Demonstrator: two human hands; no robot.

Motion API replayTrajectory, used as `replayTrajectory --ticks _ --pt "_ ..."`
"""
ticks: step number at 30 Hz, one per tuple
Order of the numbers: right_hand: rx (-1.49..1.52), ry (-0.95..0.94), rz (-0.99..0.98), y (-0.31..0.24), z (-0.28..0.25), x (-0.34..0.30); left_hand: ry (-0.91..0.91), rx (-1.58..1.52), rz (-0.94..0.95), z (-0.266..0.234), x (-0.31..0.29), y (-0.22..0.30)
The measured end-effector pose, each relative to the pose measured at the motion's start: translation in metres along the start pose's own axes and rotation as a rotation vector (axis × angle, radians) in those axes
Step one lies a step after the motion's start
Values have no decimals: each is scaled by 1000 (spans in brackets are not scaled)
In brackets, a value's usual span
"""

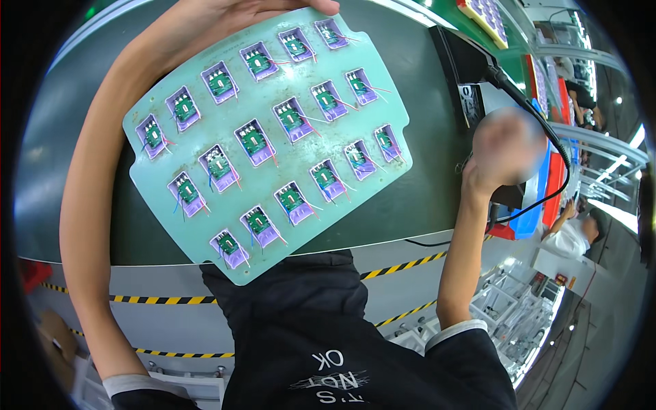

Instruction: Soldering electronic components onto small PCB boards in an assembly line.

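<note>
A light green plate (266, 181) with a notched outline lies at a slant in front of me, overhanging the bench's near edge. Rows of openings hold several purple housings (298, 210), each with a small green circuit board (253, 141) and thin red, blue and white wires. My left arm reaches around the plate's left side. At its far edge my left hand (229, 15) grips the plate, partly cut off by the picture's top. Off to the right, my right hand (502, 154) is beside a black device with a cable; its fingers are smeared, and what they hold is unclear.
A dark green bench top (427, 198) lies beneath the plate. The black device (471, 61) and its thick cable (564, 160) stand at the right, near blue and red bins (529, 222). Farther off is another tray of purple parts (485, 20). A co-worker (572, 232) is at far right.
</note>
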State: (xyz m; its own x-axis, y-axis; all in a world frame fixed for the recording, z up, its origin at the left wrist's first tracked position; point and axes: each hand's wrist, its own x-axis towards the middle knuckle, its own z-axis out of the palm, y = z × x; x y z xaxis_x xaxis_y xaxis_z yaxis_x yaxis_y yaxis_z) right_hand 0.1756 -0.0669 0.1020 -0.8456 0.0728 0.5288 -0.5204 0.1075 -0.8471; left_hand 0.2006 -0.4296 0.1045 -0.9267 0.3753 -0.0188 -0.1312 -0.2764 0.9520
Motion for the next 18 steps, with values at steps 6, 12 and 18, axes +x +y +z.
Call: replayTrajectory --ticks 6,12,18 --pt "53 12 37 3 9 -3 -874 -463 684 -48 56 -62" --pt "40 6 40 -8 8 -5 -989 -573 801 -38 77 -73" --pt "59 7 29 -10 6 -3 -1030 -712 753 -41 78 -81"
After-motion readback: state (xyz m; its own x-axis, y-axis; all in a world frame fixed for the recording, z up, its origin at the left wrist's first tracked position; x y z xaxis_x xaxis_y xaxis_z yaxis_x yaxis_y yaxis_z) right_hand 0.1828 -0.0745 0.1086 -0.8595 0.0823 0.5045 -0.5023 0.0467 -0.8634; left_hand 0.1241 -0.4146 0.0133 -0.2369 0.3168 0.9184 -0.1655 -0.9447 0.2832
